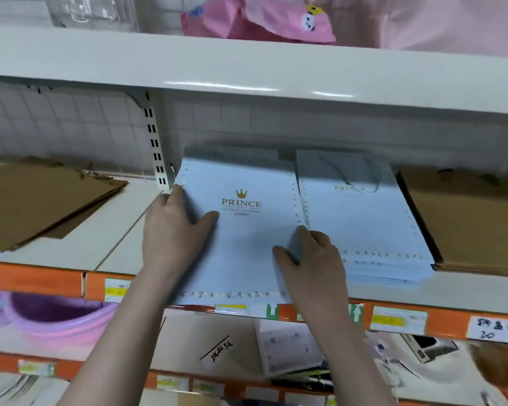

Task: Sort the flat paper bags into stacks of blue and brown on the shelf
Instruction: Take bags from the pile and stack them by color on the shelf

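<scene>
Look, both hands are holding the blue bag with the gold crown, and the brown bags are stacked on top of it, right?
Not quite. In the head view both hands, left and right, hold the crown bag, but the brown bags lie beside it.

We see a white tiled wall point(79, 118) behind the slotted upright point(156, 148), under a pale upper shelf point(247, 68).

shop, price labels point(398, 320), stocked shelves point(247, 68)
</scene>
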{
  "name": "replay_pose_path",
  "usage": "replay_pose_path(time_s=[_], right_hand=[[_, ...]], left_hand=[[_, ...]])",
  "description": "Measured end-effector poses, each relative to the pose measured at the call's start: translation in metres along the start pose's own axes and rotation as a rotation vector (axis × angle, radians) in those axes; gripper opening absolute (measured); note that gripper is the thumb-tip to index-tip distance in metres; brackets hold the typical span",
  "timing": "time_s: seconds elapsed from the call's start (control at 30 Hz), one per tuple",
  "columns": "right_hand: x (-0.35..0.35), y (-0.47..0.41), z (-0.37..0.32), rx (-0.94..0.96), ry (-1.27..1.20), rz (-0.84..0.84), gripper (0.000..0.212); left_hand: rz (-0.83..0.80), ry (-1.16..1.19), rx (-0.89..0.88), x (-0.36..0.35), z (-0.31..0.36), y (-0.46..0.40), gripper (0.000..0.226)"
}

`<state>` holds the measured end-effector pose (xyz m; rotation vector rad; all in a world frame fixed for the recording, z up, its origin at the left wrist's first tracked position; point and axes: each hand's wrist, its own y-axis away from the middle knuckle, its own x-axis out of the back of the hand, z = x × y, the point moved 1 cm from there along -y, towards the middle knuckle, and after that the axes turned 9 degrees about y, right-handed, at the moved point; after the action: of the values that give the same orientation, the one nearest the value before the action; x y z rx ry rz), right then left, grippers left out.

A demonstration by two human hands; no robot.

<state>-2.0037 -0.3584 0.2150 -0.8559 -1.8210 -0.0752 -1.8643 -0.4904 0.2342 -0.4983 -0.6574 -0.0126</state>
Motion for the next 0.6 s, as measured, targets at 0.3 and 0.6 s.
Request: replay_pose_path(time_s=[0.3, 0.6], right_hand=[[-0.032, -0.036, -0.013, -0.044, 0.023, -0.074, 0.043], [-0.055, -0.066, -0.031, -0.052, 0.146, -0.036, 0.052]], left_hand=[[-0.02, -0.046, -0.002, -0.018, -0.022, -0.044, 0.044], [-0.065, 0.002, 0.018, -0.034, -0.044, -0.077, 0.039]])
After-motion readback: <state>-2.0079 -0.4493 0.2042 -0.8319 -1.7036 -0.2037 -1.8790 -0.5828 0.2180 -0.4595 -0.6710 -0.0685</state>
